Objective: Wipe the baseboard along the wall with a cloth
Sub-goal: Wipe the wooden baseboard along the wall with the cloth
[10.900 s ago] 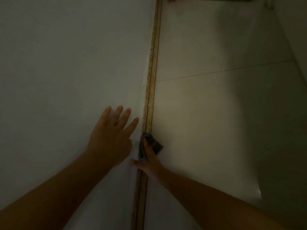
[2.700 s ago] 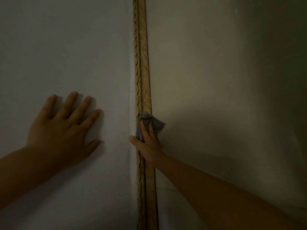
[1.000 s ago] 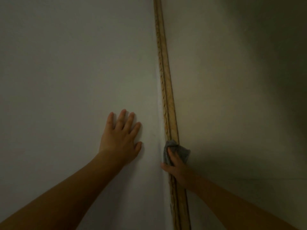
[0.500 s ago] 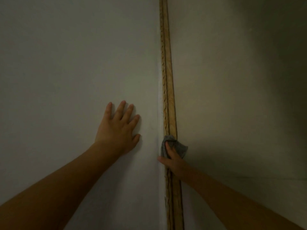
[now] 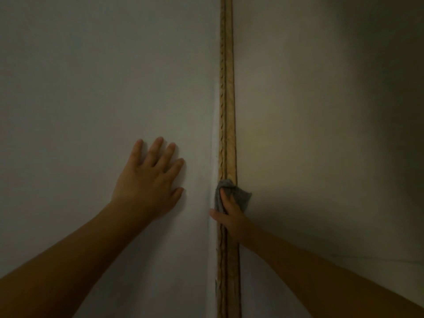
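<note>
Dimly lit, right hand (image 5: 231, 218) pinching grey cloth (image 5: 238, 195) against wooden baseboard (image 5: 226, 111), left hand (image 5: 149, 180) spread flat on white wall (image 5: 91, 76).

The head view is dim and slightly soft all over, with muted colours. The pale grey wall (image 5: 91, 88) is evenly lit, while the glossy beige tiled floor (image 5: 298, 111) darkens into heavy shadow toward its right edge. The forearms are murky at the bottom corners.

A crumpled grey cloth (image 5: 238, 195) lies pressed against the long, tan wood-grain baseboard (image 5: 226, 111).
</note>
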`<state>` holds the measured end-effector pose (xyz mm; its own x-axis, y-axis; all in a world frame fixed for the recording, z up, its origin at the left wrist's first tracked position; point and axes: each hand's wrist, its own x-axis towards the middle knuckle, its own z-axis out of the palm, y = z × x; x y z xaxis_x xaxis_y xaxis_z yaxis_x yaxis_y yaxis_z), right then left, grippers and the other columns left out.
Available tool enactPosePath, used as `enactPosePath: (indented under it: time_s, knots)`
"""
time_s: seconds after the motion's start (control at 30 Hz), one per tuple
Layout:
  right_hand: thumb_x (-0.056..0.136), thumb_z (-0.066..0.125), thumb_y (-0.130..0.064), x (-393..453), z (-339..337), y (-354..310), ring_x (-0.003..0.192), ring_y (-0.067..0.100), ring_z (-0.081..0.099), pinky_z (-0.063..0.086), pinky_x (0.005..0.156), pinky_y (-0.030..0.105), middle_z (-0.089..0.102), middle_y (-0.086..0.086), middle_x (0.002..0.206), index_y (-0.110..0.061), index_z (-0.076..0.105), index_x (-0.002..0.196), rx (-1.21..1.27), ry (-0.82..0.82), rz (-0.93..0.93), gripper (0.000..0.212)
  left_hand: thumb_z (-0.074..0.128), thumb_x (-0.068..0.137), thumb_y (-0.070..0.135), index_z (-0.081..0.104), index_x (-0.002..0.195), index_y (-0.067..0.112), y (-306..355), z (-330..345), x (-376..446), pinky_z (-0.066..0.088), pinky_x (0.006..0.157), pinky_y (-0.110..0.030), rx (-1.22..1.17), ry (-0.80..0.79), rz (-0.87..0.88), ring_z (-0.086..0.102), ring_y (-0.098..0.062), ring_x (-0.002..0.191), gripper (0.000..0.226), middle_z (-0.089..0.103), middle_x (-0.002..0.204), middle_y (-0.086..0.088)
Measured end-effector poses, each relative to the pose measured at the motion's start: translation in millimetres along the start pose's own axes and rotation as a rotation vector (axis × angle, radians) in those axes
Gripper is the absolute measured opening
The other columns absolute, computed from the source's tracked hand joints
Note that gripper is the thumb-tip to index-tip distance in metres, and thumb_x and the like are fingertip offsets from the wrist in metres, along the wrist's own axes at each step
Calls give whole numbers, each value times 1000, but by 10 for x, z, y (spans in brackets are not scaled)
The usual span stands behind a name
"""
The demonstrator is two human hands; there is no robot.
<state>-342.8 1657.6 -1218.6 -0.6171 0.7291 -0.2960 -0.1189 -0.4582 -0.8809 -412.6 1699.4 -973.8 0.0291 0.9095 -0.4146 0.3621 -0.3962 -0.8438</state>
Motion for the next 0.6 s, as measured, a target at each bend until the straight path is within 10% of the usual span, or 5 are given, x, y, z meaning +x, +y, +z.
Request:
enactPosePath:
  time_s: [0.6]
  knots:
    - [93,50,-51,70,-205,-170,147,17,-5,2,116,33,-12,-1,160,-33,-1,151,2,-8,-18,79,4,86,66,-3,149,31,-16,-36,4,-9,111,-55,28,-33,5,-13,-30,144,72,-12,159,-4]
